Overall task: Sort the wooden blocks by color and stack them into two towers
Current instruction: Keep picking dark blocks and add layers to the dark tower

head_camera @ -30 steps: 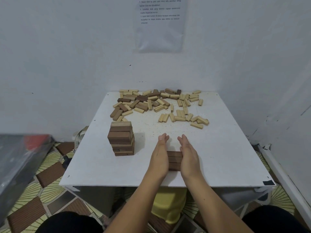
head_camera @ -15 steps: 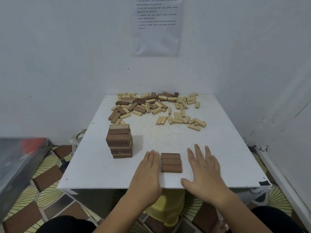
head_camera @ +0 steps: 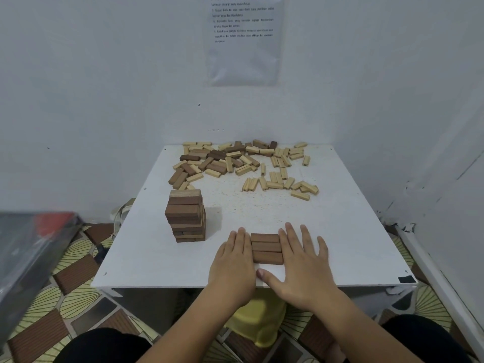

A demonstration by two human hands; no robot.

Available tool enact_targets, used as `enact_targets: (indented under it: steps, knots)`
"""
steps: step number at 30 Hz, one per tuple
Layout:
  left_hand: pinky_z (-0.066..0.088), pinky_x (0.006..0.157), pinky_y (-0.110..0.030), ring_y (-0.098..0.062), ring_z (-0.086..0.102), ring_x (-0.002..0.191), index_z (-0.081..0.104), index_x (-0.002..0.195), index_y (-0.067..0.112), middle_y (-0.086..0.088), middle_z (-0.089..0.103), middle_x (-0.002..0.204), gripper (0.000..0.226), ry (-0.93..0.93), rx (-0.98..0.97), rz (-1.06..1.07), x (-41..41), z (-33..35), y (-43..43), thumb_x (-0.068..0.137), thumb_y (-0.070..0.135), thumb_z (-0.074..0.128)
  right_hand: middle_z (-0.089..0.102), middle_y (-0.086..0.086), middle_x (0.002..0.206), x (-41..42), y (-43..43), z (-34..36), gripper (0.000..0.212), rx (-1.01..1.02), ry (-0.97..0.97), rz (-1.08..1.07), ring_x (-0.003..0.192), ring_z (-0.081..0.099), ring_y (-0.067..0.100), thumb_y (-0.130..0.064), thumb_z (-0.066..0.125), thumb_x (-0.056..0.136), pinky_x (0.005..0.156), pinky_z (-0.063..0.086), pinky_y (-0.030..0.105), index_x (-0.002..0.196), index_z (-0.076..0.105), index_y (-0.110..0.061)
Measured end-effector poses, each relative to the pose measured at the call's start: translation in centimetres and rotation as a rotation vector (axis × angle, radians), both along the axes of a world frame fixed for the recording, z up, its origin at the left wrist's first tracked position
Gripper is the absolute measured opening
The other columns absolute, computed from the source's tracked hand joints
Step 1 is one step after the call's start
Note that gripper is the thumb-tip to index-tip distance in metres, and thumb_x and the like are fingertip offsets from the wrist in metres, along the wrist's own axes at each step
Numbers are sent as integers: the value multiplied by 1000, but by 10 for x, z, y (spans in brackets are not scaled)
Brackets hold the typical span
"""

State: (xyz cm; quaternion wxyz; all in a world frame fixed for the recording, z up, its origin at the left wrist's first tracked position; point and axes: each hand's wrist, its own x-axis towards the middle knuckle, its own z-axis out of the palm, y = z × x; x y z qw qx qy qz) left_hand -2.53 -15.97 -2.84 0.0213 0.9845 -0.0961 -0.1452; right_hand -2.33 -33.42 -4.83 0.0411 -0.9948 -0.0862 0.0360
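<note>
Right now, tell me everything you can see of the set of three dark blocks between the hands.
The set of three dark blocks is reddish-brown wood, long rectangular pieces laid flat side by side, long sides touching, forming a near-square slab that looks one layer deep. It sits on the white table near its front edge, right of the tower. The left hand lies flat against its left ends, the right hand against its right ends.

Open strip of white table lay between loose block pile at far edge and three-block row near front. Dark tower blocked left. Left hand and right hand boxed in row's ends.
</note>
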Motion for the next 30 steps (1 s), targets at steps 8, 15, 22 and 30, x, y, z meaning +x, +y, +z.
enact_targets:
  steps: [8, 15, 22, 30]
  knots:
    - [3, 130, -43, -28, -18, 158, -19, 161, 9, -9, -23, 170, 81, -19, -7, -38, 1, -3, 6, 107, 27, 40, -14, -2, 171, 0, 1, 1, 113, 13, 10, -7, 156, -17, 28, -94, 5, 77, 123, -5, 60, 164, -2, -22]
    - [3, 130, -44, -28, -18, 158, -19, 161, 9, -10, -24, 170, 81, -32, -12, -48, 0, -4, 5, 108, 28, 40, -14, -2, 171, -1, 2, 0, 111, 6, 19, -14, 156, -17, 27, -93, 5, 79, 123, -5, 60, 164, -3, -22]
    - [-1, 128, -37, -24, -14, 159, -13, 163, 12, -7, -19, 171, 92, -48, -130, -15, -2, -1, 9, 102, 23, 55, -21, -3, 169, 4, -9, 8, 125, 96, 114, -5, 154, -24, 21, -98, 26, 70, 125, -10, 52, 163, -11, -21]
    - [11, 129, -31, -17, 4, 159, 7, 166, 14, -3, 2, 174, 87, -93, -343, -122, 10, 35, 22, 94, 22, 55, 5, -12, 170, 24, -28, 41, 110, 333, 218, 93, 156, -4, 13, -50, 77, 83, 126, 4, 36, 164, 5, -31]
